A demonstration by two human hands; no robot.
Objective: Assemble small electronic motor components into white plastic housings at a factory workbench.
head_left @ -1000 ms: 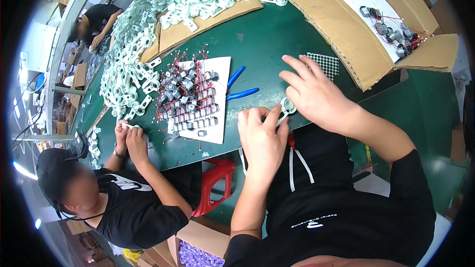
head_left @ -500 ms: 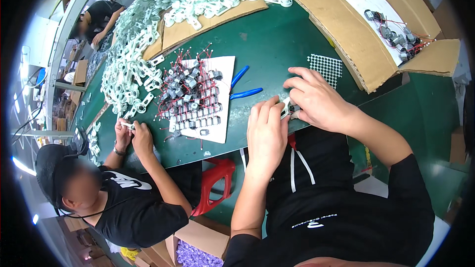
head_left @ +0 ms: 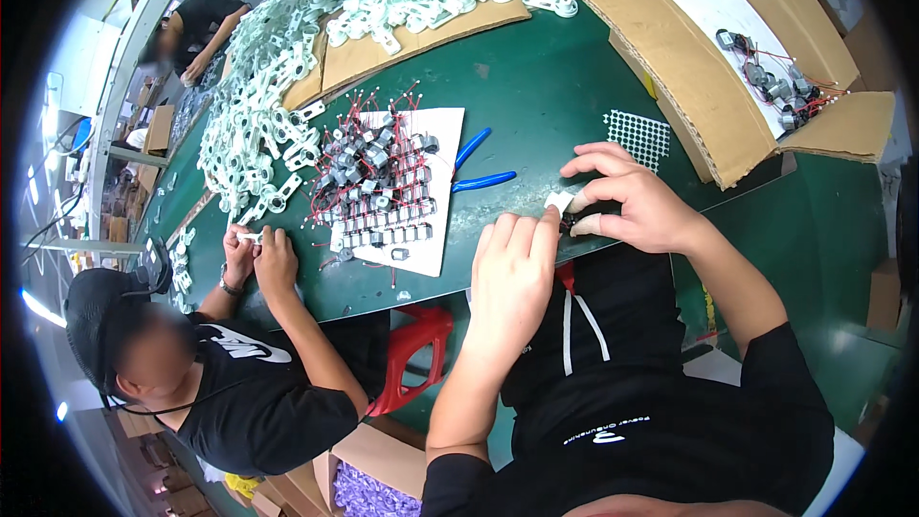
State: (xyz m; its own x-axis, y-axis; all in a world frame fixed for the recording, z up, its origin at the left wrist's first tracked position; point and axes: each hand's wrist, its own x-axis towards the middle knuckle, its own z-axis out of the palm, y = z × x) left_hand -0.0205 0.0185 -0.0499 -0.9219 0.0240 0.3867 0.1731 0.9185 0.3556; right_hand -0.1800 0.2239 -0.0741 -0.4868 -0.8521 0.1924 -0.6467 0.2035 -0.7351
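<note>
Pinching white part (head_left: pixel 557 200) between curled hands (head_left: pixel 517 266) (head_left: pixel 643 213)

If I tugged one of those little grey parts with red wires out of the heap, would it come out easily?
Maybe not: the red wires curl and cross, so they're probably floppy and could snag. The grey parts look hard-sided, so likely stiff. Their partly rounded shape might let one roll a bit.
</note>
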